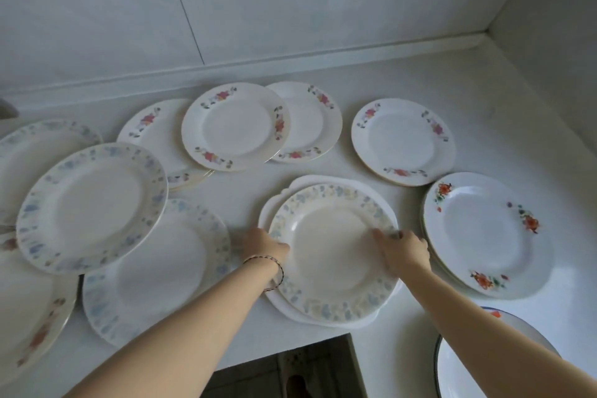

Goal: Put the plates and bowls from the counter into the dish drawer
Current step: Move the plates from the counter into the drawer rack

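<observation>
Both hands rest on the blue-rimmed plate (332,252) at the front centre of the white bench (452,81). This plate lies flat on top of a plain white plate (298,183) with a scalloped edge, whose rim shows around it. The left hand (263,244) lies over the plate's left rim, with a thin cord bracelet (274,263) on the wrist; its fingers are hidden, so the state of its grip cannot be told. The right hand (405,249) lies over the right rim with its fingers spread onto the plate; whether its grip is closed on the rim cannot be told. To the left, three more blue-rimmed plates overlap one another (92,207). Along the back of the bench, pink-flowered plates (235,126) overlap in a group, and one pink-flowered plate (402,141) lies alone to the right. At the right, an orange-flowered plate (484,229) lies on top of a small stack. A dark-rimmed white dish (458,372) shows at the lower right corner.
</observation>
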